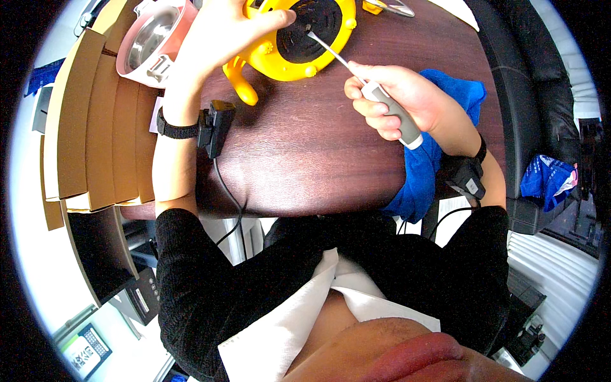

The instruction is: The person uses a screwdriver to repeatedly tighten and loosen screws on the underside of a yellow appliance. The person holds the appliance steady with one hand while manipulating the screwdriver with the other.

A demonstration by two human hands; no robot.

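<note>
My right hand [401, 95] is closed around the grey and white handle of a screwdriver [393, 114]. Its metal shaft slants up and left, the tip at the middle of a black disc [299, 41]. This disc sits inside a round yellow plastic thing [289, 69] with knobs on its rim and a curved yellow arm [240, 83] sticking out; I cannot tell its kind. My left hand [219, 32] is at its left side, the thumb stretched across the rim onto the disc. The left hand's other fingers are mostly hidden or cut off by the top edge.
Left of my left arm is a pink pot-like container [153, 44] with a shiny inside, beside brown cardboard boxes [95, 127]. A blue cloth [423, 172] lies under my right forearm. Beyond the brown table [305, 159], a black sofa [522, 102] stands right. Cables hang from both wrist devices.
</note>
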